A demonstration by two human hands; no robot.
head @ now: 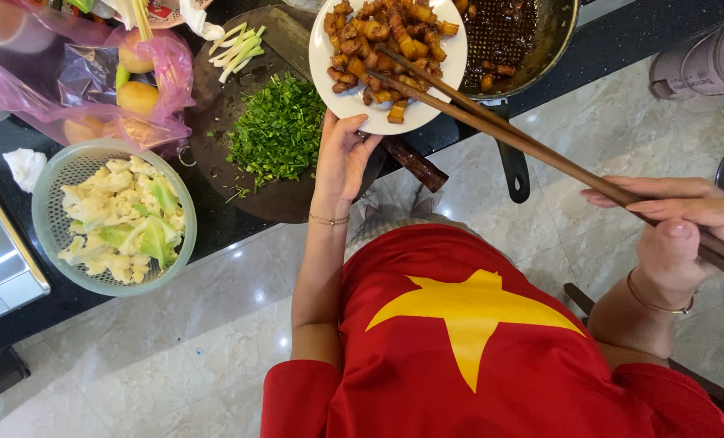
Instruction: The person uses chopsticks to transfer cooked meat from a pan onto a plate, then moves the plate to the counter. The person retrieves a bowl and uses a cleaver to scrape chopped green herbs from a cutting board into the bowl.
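Plate (354, 101) of browned, perhaps pork, cubes; chopped herbs (277, 130), strainer (50, 243) beside

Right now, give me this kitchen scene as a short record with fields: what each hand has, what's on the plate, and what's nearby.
left hand: holds white plate from below
right hand: grips long wooden chopsticks, tips on the food
plate contents: browned meat pieces
pan: dark, a few pieces left inside
cutting board: chopped green herbs
colander: cauliflower pieces
pink bag: round yellow produce
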